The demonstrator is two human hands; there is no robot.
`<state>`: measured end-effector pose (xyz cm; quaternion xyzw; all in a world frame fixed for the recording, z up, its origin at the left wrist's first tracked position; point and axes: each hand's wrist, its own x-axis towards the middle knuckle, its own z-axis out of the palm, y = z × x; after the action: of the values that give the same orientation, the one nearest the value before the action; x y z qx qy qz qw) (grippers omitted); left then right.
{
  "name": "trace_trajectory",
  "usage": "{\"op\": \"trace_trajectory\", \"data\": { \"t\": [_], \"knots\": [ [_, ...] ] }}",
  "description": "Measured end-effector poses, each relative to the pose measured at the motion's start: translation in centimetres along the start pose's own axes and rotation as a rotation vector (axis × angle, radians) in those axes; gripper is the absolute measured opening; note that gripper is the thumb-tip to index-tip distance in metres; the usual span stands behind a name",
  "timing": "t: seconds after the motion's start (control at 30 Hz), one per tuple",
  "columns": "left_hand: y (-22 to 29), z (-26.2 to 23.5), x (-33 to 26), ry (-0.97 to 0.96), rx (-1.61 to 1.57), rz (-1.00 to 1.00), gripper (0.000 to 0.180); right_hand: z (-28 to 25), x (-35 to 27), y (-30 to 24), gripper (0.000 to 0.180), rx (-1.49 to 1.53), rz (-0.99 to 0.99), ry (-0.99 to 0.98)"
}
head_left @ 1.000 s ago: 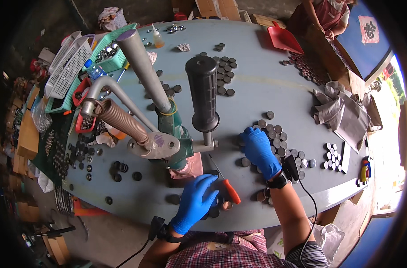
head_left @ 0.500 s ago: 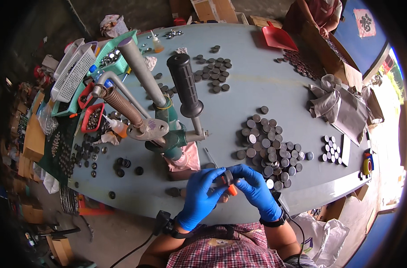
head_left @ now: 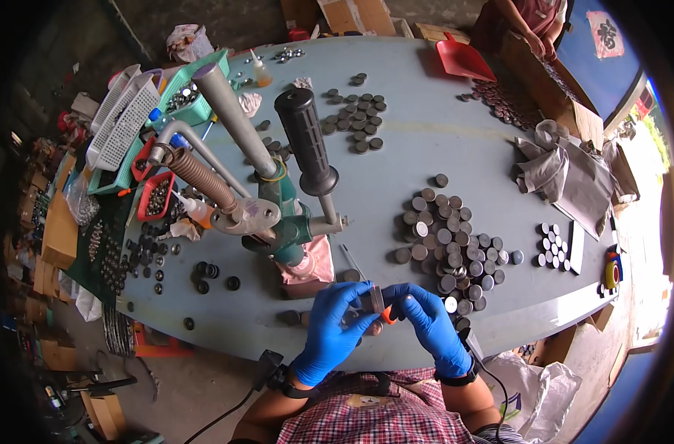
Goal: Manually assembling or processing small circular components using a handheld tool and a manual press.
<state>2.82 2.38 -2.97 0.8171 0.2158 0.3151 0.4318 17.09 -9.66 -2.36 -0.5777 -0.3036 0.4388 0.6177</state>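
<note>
Above the table's front edge, my left hand (head_left: 331, 323) grips a round dark cap (head_left: 377, 299) with a paler side, turned edge-on between thumb and fingers. My right hand (head_left: 432, 325) is just right of it, fingers bent and closed in toward the thumb, fingertips at or very near the cap. What they pinch, if anything, is hidden. Under the hands shows the orange handle of a screwdriver-like tool (head_left: 388, 316), whose thin shaft seems to run up the table beyond them. A pile of similar round caps (head_left: 455, 251) lies to the right.
A green hand press (head_left: 289, 229) with a black-gripped lever stands ahead-left. More caps (head_left: 359, 118) lie farther back. Baskets (head_left: 122, 118), red trays (head_left: 156, 196) and bottles crowd the left. At the back are a red dustpan (head_left: 463, 59) and another person's hands (head_left: 542, 46) over a cardboard box.
The cap has turned in my left hand, so its paler side shows. My right hand has shifted slightly right, its thumb lifting away from the cap.
</note>
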Motion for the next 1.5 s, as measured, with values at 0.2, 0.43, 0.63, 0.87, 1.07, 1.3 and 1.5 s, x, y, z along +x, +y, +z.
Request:
{"op": "trace_trajectory", "data": {
  "t": [0.2, 0.43, 0.63, 0.87, 1.07, 1.3, 1.5],
  "knots": [
    [-2.3, 0.5, 0.3, 0.019, 0.120, -0.002, 0.053, 0.6, 4.8, 1.9, 0.037, -0.427, -0.095, -0.052],
    [-4.1, 0.7, 0.2, -0.079, 0.084, -0.058, 0.052, -3.2, 19.9, 5.6, 0.034, -1.226, -0.505, 0.324],
    [-5.3, -0.2, -0.9, -0.074, 0.068, -0.082, 0.045, -6.0, 17.6, 2.6, 0.029, -1.579, 0.128, 0.081],
    [-3.5, 0.7, -0.3, -0.154, 0.057, -0.046, 0.042, -7.4, 15.8, 9.0, 0.020, -1.447, -0.470, 0.334],
    [-2.1, 1.3, -0.5, -0.156, -0.001, -0.022, 0.040, -8.1, 16.2, 9.4, 0.029, -1.294, -0.370, 0.316],
    [-1.6, 1.7, -0.7, -0.049, 0.036, -0.091, 0.047, -4.3, 10.3, 3.4, 0.029, -0.828, -0.344, 0.062],
    [-0.8, 1.5, 0.2, -0.013, 0.110, 0.047, 0.053, -1.6, 2.2, 1.0, 0.045, -0.050, -0.111, -0.100]
  ]
}}
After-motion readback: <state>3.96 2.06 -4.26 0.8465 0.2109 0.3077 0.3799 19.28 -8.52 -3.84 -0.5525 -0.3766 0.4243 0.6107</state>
